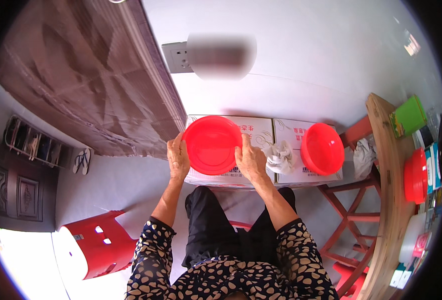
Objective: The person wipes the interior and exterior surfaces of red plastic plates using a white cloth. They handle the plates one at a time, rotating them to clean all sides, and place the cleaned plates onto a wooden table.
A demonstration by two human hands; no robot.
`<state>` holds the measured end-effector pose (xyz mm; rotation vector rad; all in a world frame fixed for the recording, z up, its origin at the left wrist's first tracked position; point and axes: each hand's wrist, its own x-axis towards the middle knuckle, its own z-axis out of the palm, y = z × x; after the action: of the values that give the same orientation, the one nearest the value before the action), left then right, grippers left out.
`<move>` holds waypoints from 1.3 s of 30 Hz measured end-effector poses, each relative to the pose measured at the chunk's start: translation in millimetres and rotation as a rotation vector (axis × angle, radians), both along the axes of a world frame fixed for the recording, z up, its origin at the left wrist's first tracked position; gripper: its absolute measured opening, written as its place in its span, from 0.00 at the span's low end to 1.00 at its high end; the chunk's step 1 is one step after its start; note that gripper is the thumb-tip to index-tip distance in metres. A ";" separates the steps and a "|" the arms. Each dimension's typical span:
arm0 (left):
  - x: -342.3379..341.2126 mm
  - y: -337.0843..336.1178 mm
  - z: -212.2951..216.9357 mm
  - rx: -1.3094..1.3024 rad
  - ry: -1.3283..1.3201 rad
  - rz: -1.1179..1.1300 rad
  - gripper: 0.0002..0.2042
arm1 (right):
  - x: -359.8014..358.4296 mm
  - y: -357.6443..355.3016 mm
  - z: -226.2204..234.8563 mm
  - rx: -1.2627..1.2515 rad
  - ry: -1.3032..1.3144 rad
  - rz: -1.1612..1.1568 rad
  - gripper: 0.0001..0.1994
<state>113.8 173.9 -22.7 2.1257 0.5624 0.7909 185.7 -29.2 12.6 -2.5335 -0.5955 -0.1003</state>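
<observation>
Between my two hands is a round red plastic basin point(212, 145), held by its rim over a white cardboard box point(258, 125). My left hand point(178, 157) grips the left side of the rim, its fingers mostly hidden behind it. On the right side of the rim, my right hand point(251, 160) is closed with the thumb over the edge. Just right of that hand lies a crumpled white cloth point(281, 157). A second red basin point(323, 149) sits tilted on the neighbouring box point(292, 129).
At right, a wooden table point(392, 165) bears a green box point(409, 117) and another red basin point(416, 176); a reddish wooden stool point(348, 217) stands by it. A red plastic stool point(101, 244) lies at left. Slippers point(82, 161) sit near a shoe rack point(33, 142).
</observation>
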 end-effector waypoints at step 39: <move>166.6 -249.1 5.8 -0.241 0.068 -0.947 0.14 | 53.2 -252.8 -2.2 0.239 0.135 -0.911 0.11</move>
<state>280.4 -75.1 -17.0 1.8821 -0.3191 0.1020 238.9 -282.0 10.4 -2.3463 0.6165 -0.2956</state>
